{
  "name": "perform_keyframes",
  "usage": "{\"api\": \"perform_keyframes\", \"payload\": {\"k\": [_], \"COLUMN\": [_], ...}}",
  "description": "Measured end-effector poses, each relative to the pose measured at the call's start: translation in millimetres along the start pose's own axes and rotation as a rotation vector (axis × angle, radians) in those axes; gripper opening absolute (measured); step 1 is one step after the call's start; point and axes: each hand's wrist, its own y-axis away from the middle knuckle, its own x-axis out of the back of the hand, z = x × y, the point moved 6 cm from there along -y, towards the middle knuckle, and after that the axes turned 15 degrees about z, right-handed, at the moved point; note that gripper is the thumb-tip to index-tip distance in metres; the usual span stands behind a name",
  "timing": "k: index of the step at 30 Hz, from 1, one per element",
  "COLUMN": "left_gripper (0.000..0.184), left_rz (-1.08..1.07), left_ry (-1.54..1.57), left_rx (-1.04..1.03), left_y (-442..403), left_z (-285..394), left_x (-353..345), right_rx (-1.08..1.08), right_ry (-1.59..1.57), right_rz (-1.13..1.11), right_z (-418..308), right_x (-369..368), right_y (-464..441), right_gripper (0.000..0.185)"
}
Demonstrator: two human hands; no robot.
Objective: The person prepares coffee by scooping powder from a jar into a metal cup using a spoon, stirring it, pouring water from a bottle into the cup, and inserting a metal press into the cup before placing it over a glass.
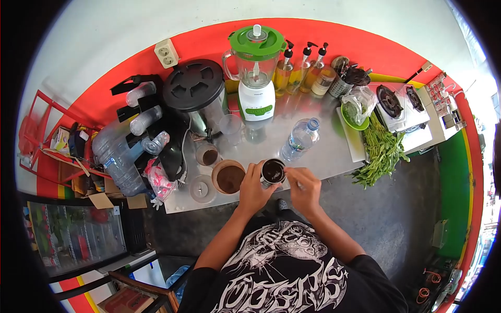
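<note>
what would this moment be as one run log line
left hand: grips round silvery cup with dark contents | right hand: at cup's rim, grasp unclear | beyond cup: clear plastic bottle

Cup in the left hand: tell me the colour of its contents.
The contents are very dark brown, nearly black; the head view, the only one, shows them.

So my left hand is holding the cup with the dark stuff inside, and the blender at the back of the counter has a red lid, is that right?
Not quite: the lid on the blender is green, not red, as the head view shows. Your left hand does hold the cup.
</note>
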Motion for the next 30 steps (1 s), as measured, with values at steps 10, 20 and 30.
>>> {"api": "perform_keyframes", "payload": {"k": [10,20,30], "left_gripper": [0.078,0.080,0.076], "left_rz": [-0.004,-0.112,-0.077], "left_ry": [-0.027,-0.030,0.007], "left_rx": [-0.013,-0.007,0.075], "left_y": [-3,-2,-2], "left_z": [-7,2,-3], "left_x": [3,-4,-4], "right_rx": [0.204,0.021,0.560], "right_ry": [-0.147,-0.095,0.108], "right_rz": [-0.313,-0.453,-0.550], "right_z": [-11,10,-5], "right_x": [-11,-7,-12], "right_y": [21,-40,21], "right_gripper": [0.033,0.017,0.051]}}
